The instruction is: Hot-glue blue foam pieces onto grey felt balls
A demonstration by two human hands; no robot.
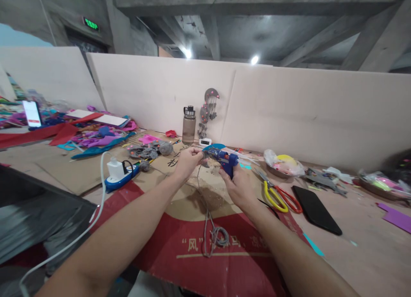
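Observation:
My right hand is wrapped round the handle of a blue hot glue gun, whose nozzle points left. The fingers of my left hand pinch a small grey felt piece right at the nozzle; its exact shape is partly hidden. From there a grey cord hangs down to a loose coil on the red printed cardboard. Behind the glue gun lies a blue round piece.
Scissors with yellow and red handles and a black phone lie at right. A bottle stands behind my hands, beside a hanging grey moon ornament. Left are a power strip, a yarn ball and felt scraps.

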